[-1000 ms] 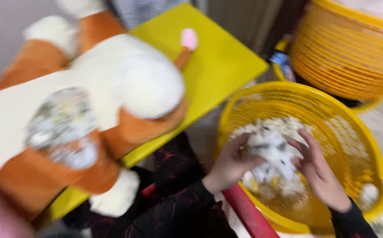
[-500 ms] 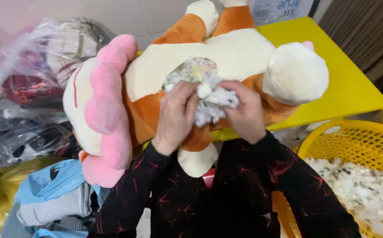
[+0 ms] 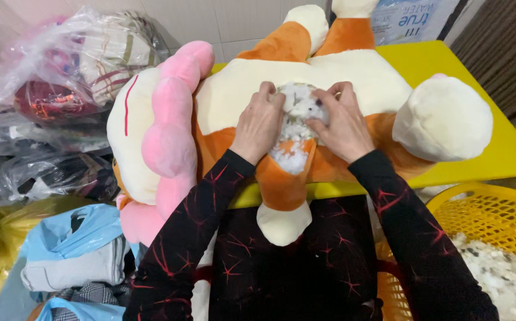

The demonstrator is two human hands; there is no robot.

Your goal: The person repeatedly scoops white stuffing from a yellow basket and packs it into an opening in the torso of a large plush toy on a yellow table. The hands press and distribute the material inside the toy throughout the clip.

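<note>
The big plush toy [image 3: 305, 89], cream, orange and pink, lies on its back on the yellow worktop [image 3: 495, 137], with one leg hanging over the near edge. The left hand [image 3: 259, 123] and the right hand [image 3: 342, 123] press a clump of white stuffing [image 3: 296, 128] into the open hole in its belly. Both grips are half closed, with the fingers curled onto the stuffing and not spread.

To do this well, I think it is better to push small portions deep with the fingertips and keep the seam edges apart.

A yellow basket [image 3: 477, 208] with more stuffing stands at the lower right. At the left lie clear plastic bags [image 3: 62, 65] with folded cloth, and below them a blue bag [image 3: 73, 235] and a yellowish one. A pale blue package with a printed label [image 3: 409, 21] stands behind the worktop.
</note>
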